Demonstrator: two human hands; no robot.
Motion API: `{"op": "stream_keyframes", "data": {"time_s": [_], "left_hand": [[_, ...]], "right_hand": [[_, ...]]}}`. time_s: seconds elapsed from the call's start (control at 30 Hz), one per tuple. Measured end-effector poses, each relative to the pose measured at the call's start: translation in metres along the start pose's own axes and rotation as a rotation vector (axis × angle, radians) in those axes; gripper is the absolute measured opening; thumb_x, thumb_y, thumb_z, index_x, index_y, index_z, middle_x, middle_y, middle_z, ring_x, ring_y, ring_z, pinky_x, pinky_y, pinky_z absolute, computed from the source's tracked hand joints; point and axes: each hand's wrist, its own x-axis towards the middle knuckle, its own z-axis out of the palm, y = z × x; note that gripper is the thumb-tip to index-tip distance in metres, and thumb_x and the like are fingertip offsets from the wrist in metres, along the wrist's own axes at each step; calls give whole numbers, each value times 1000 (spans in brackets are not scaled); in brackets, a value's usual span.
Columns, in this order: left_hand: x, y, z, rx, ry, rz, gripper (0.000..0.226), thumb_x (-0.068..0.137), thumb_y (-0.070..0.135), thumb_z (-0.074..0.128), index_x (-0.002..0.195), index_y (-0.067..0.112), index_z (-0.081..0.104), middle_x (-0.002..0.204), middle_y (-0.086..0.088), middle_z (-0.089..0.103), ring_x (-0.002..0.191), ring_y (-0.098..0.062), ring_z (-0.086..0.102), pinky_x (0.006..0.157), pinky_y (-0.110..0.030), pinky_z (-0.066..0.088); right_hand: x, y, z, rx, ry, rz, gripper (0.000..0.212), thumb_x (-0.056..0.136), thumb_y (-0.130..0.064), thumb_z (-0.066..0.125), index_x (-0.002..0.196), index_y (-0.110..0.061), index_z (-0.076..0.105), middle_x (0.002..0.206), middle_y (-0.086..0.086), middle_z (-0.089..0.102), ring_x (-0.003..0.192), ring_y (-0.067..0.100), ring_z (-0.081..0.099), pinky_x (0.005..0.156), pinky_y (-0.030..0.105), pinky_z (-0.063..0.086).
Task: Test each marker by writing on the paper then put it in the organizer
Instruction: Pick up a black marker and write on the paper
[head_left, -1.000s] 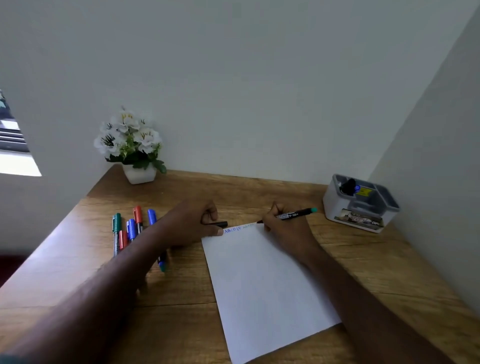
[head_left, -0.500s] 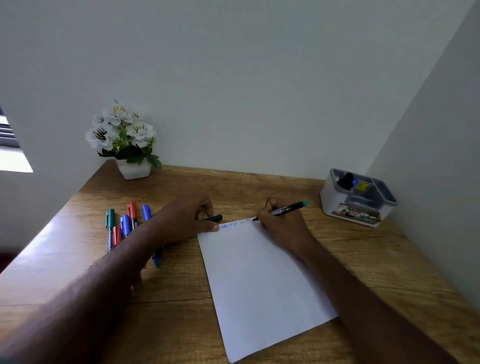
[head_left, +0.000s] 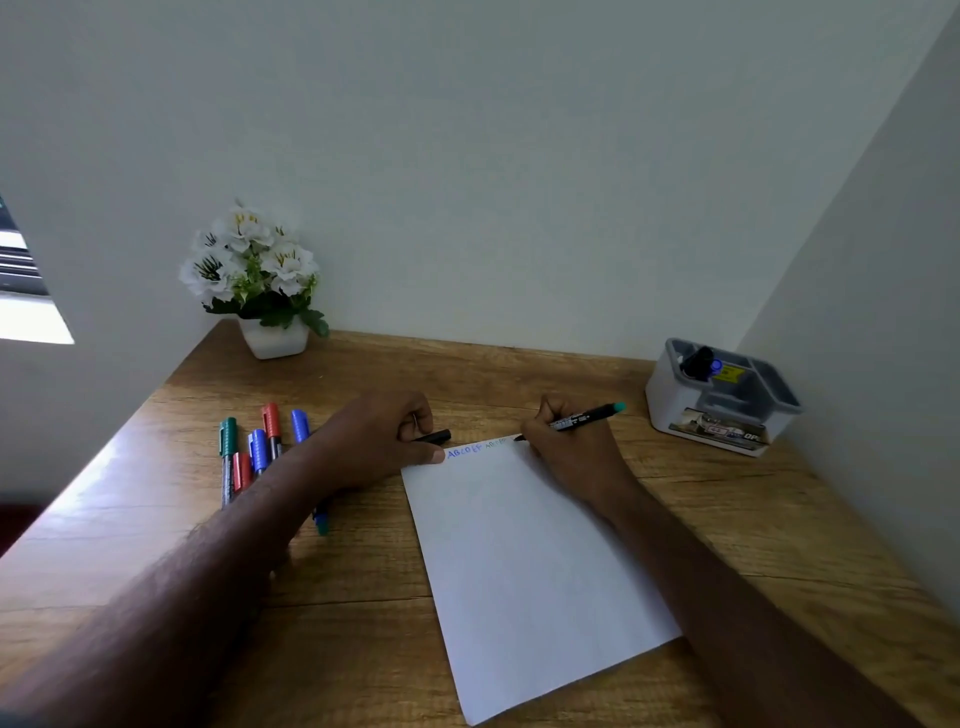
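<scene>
Two hands on a wooden desk (head_left: 727, 519). Right hand (head_left: 576, 452) grips a black marker (head_left: 584, 417) with a teal end, tip down at the top edge of the paper (head_left: 524, 561). Left hand (head_left: 374, 441) is curled around a black cap (head_left: 434, 436), thumb pressing the paper's top-left corner. Paper lies tilted, mid-desk. Top line reads "ABCDEF" in blue, then fainter greenish letters beside it, too small to read.

Five markers or more lie in a loose bunch (head_left: 254, 452) left of the left forearm: green, red and blue caps; one more teal end (head_left: 322, 525) pokes out from under the forearm.

Organizer (head_left: 675, 405), white with grey compartments, sits at the far right by the side wall, well apart from the paper. One dark marker with a blue end (head_left: 701, 361) stands in its back-left compartment. Yellow sticker inside, print unreadable. Front label shows "OP", the rest blurred.

White flowers in a white pot (head_left: 272, 338) at the far-left corner against the wall.
</scene>
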Motion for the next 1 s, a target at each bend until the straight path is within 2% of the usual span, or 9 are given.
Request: {"op": "stream_keyframes", "data": {"time_s": [0.2, 0.43, 0.87, 1.0], "left_hand": [[0, 1, 0, -1, -3, -6, 29, 80, 46, 74, 99, 30, 59, 92, 9, 59, 84, -9, 54, 75, -32, 49], [-2, 3, -1, -10, -13, -15, 29, 82, 45, 74, 100, 29, 59, 93, 7, 59, 85, -10, 54, 76, -32, 49], [-3, 4, -1, -12, -2, -5, 28, 81, 44, 75, 98, 29, 60, 90, 7, 60, 81, -10, 54, 72, -31, 48], [-3, 4, -1, -22, 5, -2, 27, 80, 45, 76, 95, 30, 59, 91, 6, 61, 84, -14, 56, 77, -36, 50]], "right_hand": [[1, 2, 2, -44, -16, 3, 28, 81, -3, 63, 58, -11, 49, 58, 5, 51, 54, 9, 42, 48, 19, 32], [3, 2, 2, -78, -19, -23, 31, 80, -5, 63, 56, -14, 44, 57, 4, 50, 54, 9, 42, 49, 23, 32], [2, 2, 0, -26, 3, 2, 34, 80, 0, 62, 55, -13, 43, 53, -4, 47, 46, 1, 38, 46, 17, 31], [3, 3, 1, -51, 5, -14, 35, 80, -1, 62, 55, -14, 41, 55, -1, 44, 51, 5, 37, 48, 22, 30]]}}
